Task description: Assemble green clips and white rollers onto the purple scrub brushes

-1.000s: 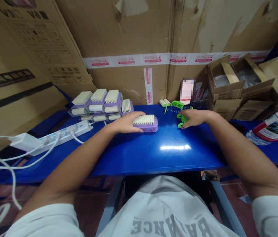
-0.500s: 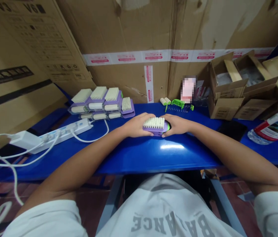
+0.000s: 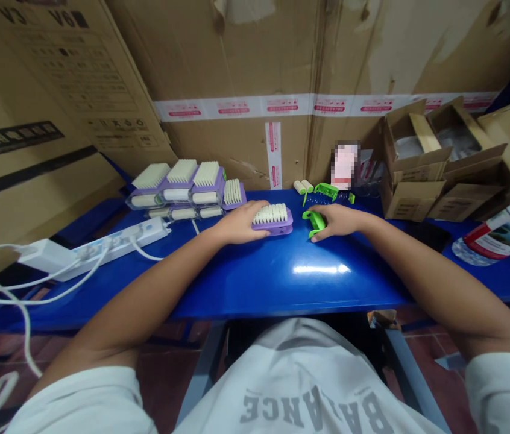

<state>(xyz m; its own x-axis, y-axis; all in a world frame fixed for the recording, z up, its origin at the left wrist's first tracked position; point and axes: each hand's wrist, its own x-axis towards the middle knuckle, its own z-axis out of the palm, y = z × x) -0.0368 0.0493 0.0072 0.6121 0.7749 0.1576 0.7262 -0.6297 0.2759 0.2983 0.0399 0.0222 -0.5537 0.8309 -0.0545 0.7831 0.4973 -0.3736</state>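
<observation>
My left hand (image 3: 241, 223) is closed around one end of a purple brush (image 3: 273, 218) with cream bristles facing up, low over the blue table (image 3: 255, 283). To its right, my right hand (image 3: 337, 220) grips a green plastic bracket (image 3: 314, 223) between thumb and fingers. A gap separates the bracket from the brush. Behind my right hand lie another green plastic piece (image 3: 326, 191), small springs and two cream rollers (image 3: 302, 187). On the left, more purple brushes (image 3: 181, 172) are stacked with their bristles up.
A white power strip (image 3: 114, 244) with plugged-in cables lies on the left. Open cardboard boxes (image 3: 418, 193) and a bottle with a red label (image 3: 499, 232) stand on the right. Large cardboard sheets (image 3: 237, 60) rise behind the table.
The green bracket came left against the brush's right end, my two hands meeting there. Now it is apart again, to the right, still in my right hand. My left hand keeps the brush.
</observation>
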